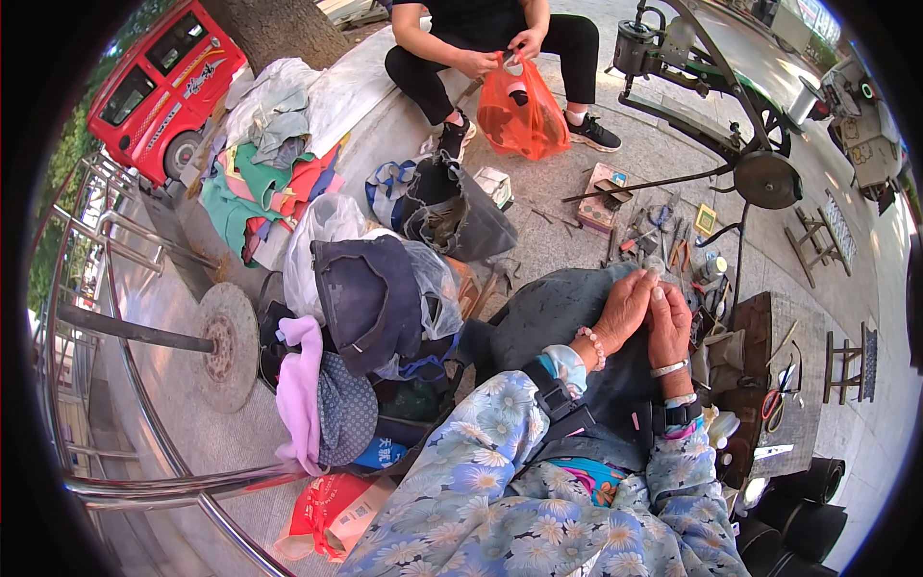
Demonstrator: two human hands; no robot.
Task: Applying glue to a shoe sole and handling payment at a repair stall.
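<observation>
My left hand (625,310) and my right hand (670,327) meet above my lap, fingers closed and thumbs side by side. A small pale thing (654,263) shows at their fingertips, too small to name; which hand grips it I cannot tell. A dark grey apron (558,322) covers my knees beneath them. Just beyond the fingertips, pliers (682,252) and other hand tools lie on the paving. A small jar (713,267) stands beside these tools.
At right stands a wooden box (793,361) with orange-handled scissors (772,408). A hand-cranked sewing machine (663,58) rises at far right. Bags and a purple cloth (303,385) crowd my left, by a metal railing (144,385). Opposite, a seated person holds a red plastic bag (519,111).
</observation>
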